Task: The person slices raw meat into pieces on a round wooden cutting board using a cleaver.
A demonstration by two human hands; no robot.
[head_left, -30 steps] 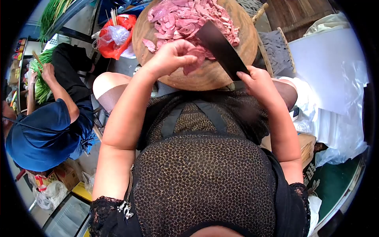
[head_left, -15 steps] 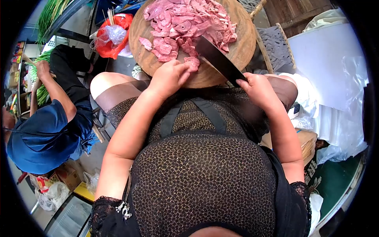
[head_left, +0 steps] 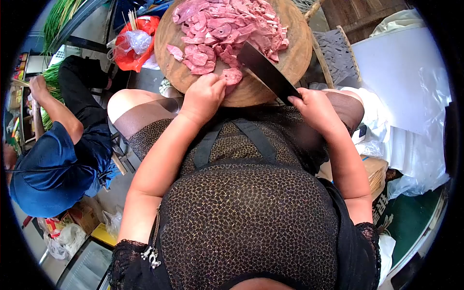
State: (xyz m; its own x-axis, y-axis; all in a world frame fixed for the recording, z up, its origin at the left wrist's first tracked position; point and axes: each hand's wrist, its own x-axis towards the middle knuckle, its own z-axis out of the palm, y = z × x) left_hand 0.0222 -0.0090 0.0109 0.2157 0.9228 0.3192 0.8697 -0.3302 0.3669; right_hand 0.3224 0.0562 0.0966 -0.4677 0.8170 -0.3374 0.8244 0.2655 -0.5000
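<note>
My left hand (head_left: pixel 205 96) pinches the left edge of a piece of meat (head_left: pixel 232 77) near the front of a round wooden board (head_left: pixel 296 67). The handle of a dark, broad knife (head_left: pixel 267 72) is in my right hand (head_left: pixel 315 107), its blade slanting up and left over the board, with the tip just above and right of that piece. Behind the blade lies a large pile of pink meat slices (head_left: pixel 232 29). A few flat slices (head_left: pixel 199 57) lie left of the blade, and my right fingers hide most of the handle.
A co-worker in blue (head_left: pixel 53 169) sits at the left, a hand near long green stalks (head_left: pixel 52 82). Beyond the board's left side is a red bag (head_left: pixel 130 58) with thin sticks. A woven-seat stool (head_left: pixel 336 55) and a white panel (head_left: pixel 391 79) are at the right.
My left hand has come down toward the board's front edge with a piece of meat, which now rests on the wood. The knife has lowered slightly in view. The co-worker's hand has shifted left.
</note>
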